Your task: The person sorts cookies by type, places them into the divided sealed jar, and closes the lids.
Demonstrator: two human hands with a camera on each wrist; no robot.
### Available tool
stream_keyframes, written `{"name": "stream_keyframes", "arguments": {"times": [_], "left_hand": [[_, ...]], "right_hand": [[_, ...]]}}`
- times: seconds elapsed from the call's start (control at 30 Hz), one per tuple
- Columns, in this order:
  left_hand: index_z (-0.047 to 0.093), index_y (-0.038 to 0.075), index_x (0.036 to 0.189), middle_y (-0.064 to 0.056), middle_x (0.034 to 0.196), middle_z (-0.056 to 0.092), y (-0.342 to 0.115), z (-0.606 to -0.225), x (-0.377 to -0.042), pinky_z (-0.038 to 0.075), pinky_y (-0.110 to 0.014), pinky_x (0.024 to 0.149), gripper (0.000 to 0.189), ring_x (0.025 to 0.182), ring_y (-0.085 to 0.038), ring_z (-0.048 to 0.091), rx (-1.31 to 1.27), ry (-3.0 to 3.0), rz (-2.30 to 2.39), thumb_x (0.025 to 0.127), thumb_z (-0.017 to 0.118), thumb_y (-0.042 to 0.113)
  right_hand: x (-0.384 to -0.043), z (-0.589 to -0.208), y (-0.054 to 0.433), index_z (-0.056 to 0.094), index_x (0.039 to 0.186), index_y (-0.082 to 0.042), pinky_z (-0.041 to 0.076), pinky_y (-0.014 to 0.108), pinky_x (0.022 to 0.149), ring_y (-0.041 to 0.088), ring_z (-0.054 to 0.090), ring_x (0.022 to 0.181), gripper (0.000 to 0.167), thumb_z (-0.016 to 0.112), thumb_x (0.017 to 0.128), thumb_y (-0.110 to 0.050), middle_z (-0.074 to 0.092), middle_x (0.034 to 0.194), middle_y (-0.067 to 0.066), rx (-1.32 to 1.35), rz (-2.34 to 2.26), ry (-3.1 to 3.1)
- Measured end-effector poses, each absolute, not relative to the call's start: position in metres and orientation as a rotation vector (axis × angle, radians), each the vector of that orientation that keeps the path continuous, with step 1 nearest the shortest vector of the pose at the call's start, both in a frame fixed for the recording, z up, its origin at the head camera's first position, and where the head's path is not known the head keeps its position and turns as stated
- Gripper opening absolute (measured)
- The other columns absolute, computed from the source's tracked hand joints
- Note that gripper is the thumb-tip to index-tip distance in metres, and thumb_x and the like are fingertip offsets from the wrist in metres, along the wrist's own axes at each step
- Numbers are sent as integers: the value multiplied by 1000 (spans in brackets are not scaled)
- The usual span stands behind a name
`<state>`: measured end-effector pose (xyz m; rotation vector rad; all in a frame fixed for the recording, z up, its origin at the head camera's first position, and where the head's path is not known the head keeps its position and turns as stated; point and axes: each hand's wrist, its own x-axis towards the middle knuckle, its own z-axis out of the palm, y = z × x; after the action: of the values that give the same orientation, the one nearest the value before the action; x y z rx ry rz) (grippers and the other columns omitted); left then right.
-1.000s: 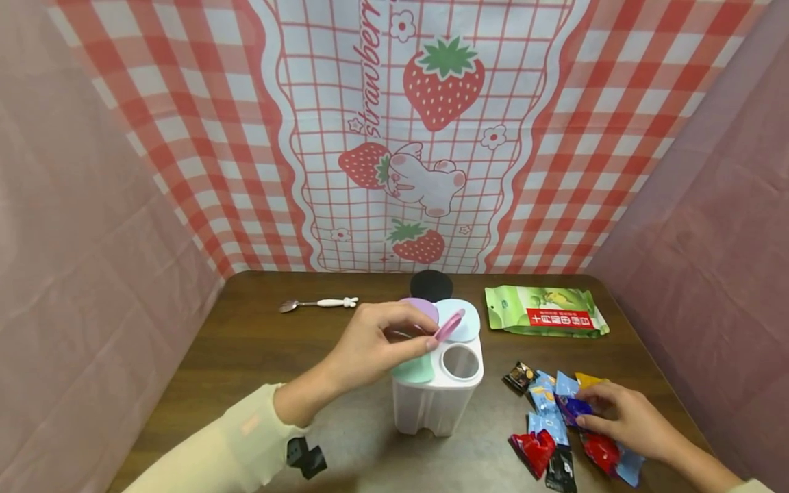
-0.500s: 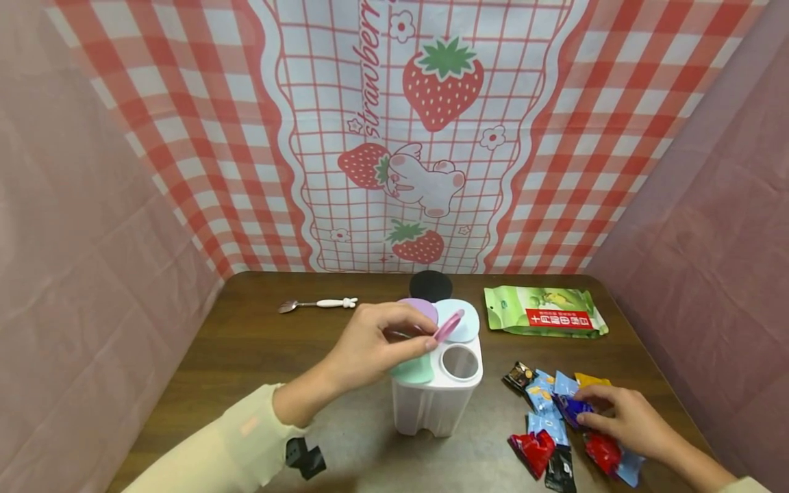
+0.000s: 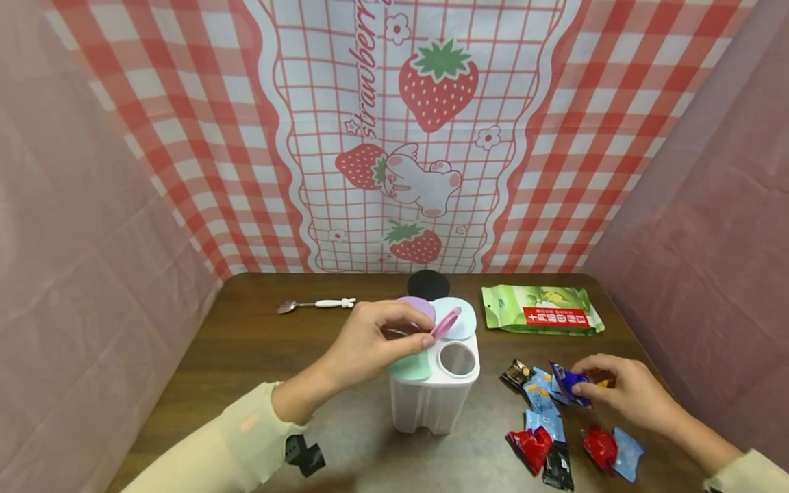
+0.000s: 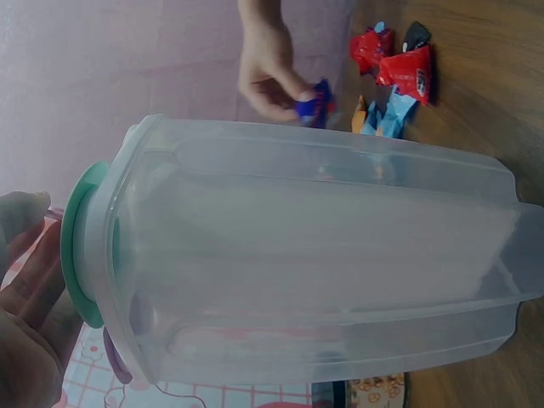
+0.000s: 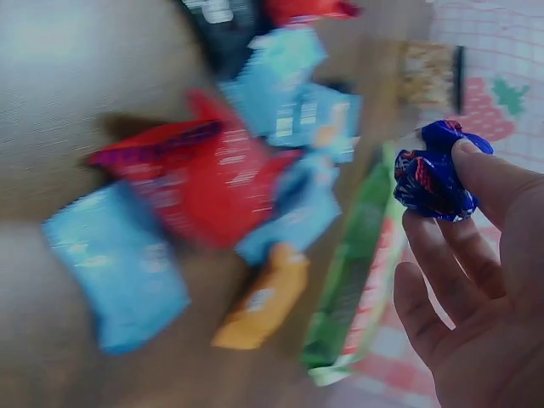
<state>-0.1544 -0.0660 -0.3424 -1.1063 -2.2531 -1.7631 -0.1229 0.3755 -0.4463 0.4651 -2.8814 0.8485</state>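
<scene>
Between the thumb and fingers of my left hand (image 3: 372, 342) a pink round lid (image 3: 446, 324) is pinched, tilted up over the white storage container (image 3: 431, 404). The container's front right opening (image 3: 457, 360) is uncovered; mint (image 3: 411, 368), purple (image 3: 419, 308) and pale blue (image 3: 455, 318) lids cover the other openings. My right hand (image 3: 631, 390) pinches a dark blue wrapped candy (image 5: 435, 174), raised above the other candies in the left wrist view. Below it lie a red candy (image 3: 599, 446), light blue packets (image 3: 542, 398) and an orange one (image 5: 263, 302), the last partly behind my hand in the head view.
Another red candy (image 3: 531, 448) and black packets (image 3: 557, 465) lie right of the container. A green packet (image 3: 542, 309) lies at the back right. Behind the container stands a black-lidded jar (image 3: 428, 284); a white-handled fork (image 3: 333, 303) lies back left. Fabric walls surround the table.
My right hand has lifted the dark blue candy up and away from the pile, uncovering the red candy and a light blue packet. My left hand keeps holding the pink lid in place.
</scene>
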Motion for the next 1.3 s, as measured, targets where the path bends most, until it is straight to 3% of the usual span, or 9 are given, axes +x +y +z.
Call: {"name": "stream_keyframes", "arguments": {"times": [0.2,0.6,0.7,0.83,1.0,1.1,1.3], "left_hand": [[79,8,98,-4,99,76,-66,-343,-154,65,-32,74,12,89,-10,74,-1105,-2254,-1763,87,81,6],[79,10,98,-2,97,77,-67,-343,-156,65,-32,74,11,88,-10,74,-1106,-2251,-1755,87,82,8],[79,10,98,-2,97,77,-67,-344,-156,65,-32,74,11,88,-10,74,-1110,-2244,-1755,87,82,8],[79,9,98,-3,96,77,-67,-344,-157,65,-32,74,12,88,-10,74,-1114,-2235,-1759,87,82,8],[79,9,98,-3,97,77,-67,-344,-157,65,-32,74,12,87,-10,74,-1111,-2236,-1765,86,82,8],[79,9,98,-3,97,77,-67,-344,-157,65,-32,75,12,88,-10,74,-1107,-2240,-1764,86,82,8],[79,9,98,-4,97,77,-66,-344,-158,65,-32,74,12,87,-10,75,-1106,-2243,-1766,86,82,8]], "right_hand": [[-129,-418,355,75,105,-24,56,23,56,0,64,71,25,84,85,-12,71,86,-14,579,919,-2753],[-132,-367,310,72,116,-18,60,26,59,12,69,68,29,75,92,-2,74,93,-7,750,1186,-2674],[-132,-356,299,73,116,-18,60,26,59,11,71,71,31,75,91,0,75,98,-5,808,1192,-2621],[-133,-340,285,74,115,-20,61,23,65,7,71,87,38,74,89,7,75,108,-5,921,1182,-2546],[-139,-332,267,73,115,-8,61,21,77,11,66,103,45,70,82,22,71,114,6,1161,1355,-2342],[-143,-334,257,72,114,-3,59,20,77,15,64,99,47,68,78,27,70,110,10,1282,1440,-2228],[-144,-333,240,72,118,-4,61,24,73,16,65,98,43,68,84,22,70,112,10,1332,1506,-2259]]}}
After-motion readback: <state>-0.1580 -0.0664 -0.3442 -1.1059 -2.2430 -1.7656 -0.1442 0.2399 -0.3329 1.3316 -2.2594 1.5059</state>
